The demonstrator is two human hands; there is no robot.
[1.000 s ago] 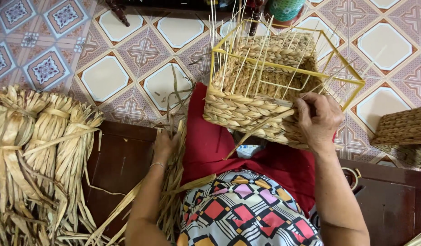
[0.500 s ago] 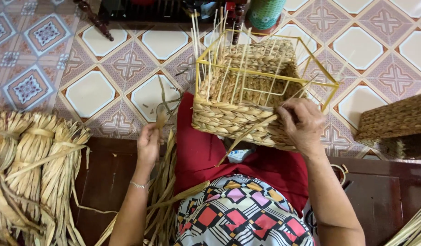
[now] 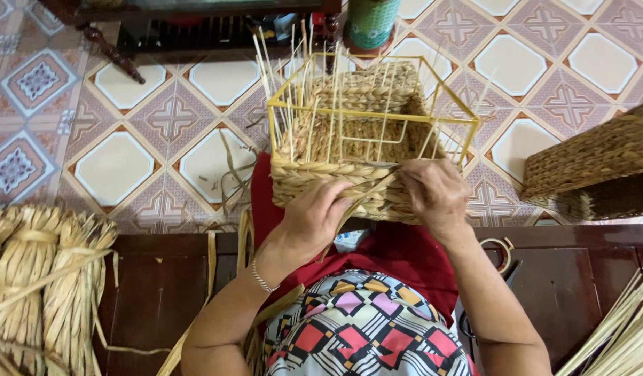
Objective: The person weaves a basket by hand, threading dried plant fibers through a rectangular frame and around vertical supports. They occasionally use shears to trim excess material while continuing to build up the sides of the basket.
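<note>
A half-woven straw basket [image 3: 349, 139] on a yellow wire frame [image 3: 373, 122] rests on my lap over a red cloth [image 3: 398, 254]. Thin upright stakes rise from its rim. My left hand [image 3: 314, 216] presses on the basket's near wall and pinches a flat straw strand [image 3: 359, 198] that runs up to the woven rows. My right hand [image 3: 436, 191] grips the same near wall at the upper woven row, fingers curled over the braid. Both hands touch the basket, close together.
Tied bundles of dried straw [image 3: 43, 278] lie at the left on a dark wooden bench [image 3: 161, 285]. A finished woven basket [image 3: 600, 167] stands at the right. Thin pale reeds [image 3: 624, 334] fan out at the lower right. A green cylinder [image 3: 370, 21] stands on the tiled floor beyond.
My left hand has come up from the loose straw at my side onto the basket's near wall and taken hold of a strand. The view has shifted, bringing the basket closer and more central.
</note>
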